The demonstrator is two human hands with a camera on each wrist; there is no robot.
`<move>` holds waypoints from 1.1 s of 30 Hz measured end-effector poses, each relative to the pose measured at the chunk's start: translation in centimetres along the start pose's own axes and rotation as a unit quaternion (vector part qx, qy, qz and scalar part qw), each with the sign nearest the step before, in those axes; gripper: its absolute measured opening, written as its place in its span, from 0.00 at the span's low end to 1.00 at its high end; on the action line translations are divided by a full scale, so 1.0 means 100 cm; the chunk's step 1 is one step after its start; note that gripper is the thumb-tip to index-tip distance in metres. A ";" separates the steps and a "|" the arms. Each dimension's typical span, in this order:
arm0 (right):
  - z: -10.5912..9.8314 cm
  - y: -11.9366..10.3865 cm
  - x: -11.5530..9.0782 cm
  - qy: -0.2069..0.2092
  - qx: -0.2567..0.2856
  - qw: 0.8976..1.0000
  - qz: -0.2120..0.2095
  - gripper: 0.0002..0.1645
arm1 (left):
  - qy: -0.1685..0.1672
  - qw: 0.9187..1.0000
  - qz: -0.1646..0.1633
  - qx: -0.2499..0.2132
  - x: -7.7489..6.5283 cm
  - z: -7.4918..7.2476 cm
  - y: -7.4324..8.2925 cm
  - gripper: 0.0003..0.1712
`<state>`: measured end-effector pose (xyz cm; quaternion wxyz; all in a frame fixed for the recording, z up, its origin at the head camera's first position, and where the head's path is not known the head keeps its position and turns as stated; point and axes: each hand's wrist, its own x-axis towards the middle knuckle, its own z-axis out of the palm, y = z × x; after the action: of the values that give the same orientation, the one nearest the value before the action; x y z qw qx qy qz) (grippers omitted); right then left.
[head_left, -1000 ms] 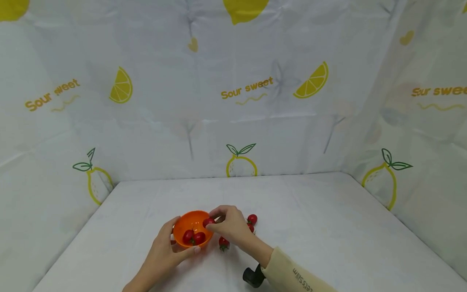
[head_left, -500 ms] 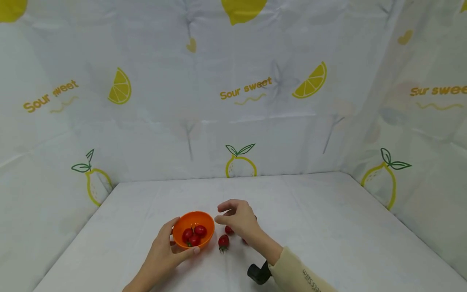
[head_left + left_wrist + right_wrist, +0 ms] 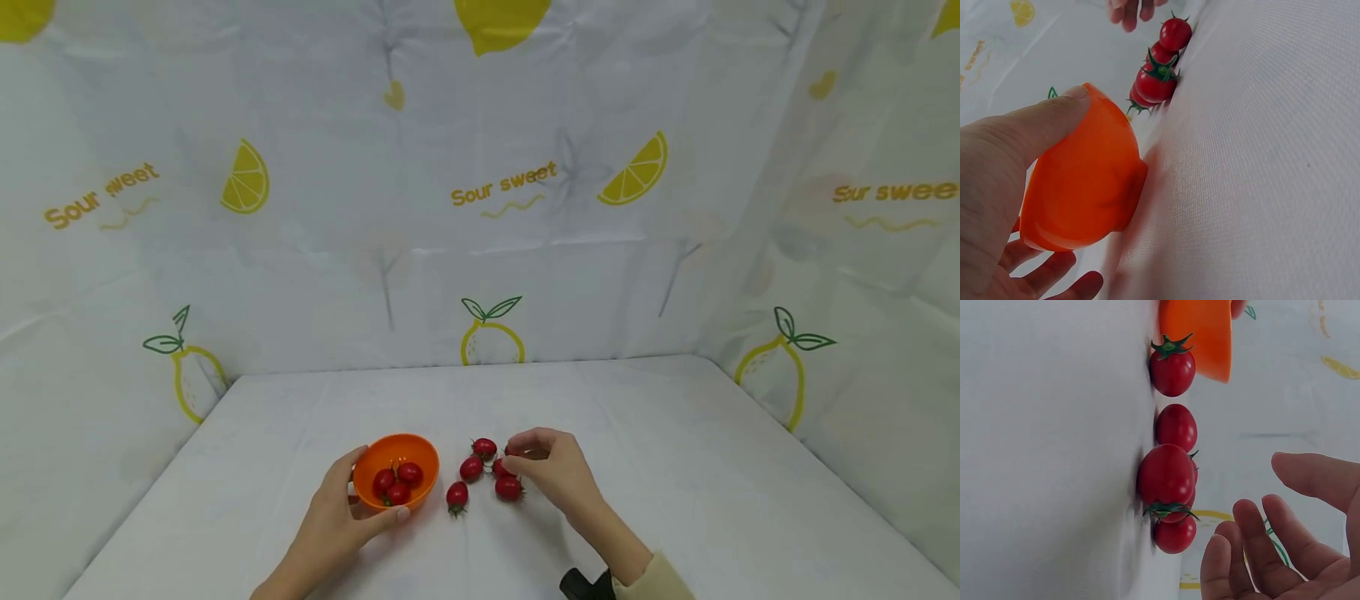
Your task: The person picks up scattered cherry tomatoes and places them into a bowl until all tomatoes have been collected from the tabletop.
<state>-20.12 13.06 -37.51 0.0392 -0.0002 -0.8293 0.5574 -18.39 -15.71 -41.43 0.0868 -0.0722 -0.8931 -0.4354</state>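
Two "Sour sweet" prints (image 3: 504,184) behind, left hand (image 3: 335,521) holding orange bowl (image 3: 396,472)

A white cloth-covered surface (image 3: 675,467) is seen; an orange bowl (image 3: 396,468) is set on it, and loose cherry tomatoes (image 3: 471,468) are clustered just beside the bowl.

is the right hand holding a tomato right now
No: in the right wrist view the right hand is open with loosely curved fingers and nothing between them, while the small red cherry tomatoes lie apart from it on the white tablecloth.
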 end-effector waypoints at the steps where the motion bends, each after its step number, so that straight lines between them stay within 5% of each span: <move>1: -0.001 0.002 -0.002 0.003 -0.001 1.000 0.003 0.13 | 0.000 1.000 0.000 -0.001 0.000 0.000 0.000 0.60; 13: -0.005 0.013 -0.010 0.012 -0.053 0.998 0.009 0.12 | 0.006 1.000 0.014 -0.007 0.002 0.002 -0.005 0.60; 33: -0.002 0.021 -0.006 -0.007 -0.041 0.999 0.034 0.12 | 0.007 1.000 0.016 -0.013 0.000 0.000 -0.005 0.60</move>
<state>-19.62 14.01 -39.45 0.0143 -0.0261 -0.8513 0.5238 -18.50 -16.00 -41.77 0.0991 -0.0847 -0.8853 -0.4464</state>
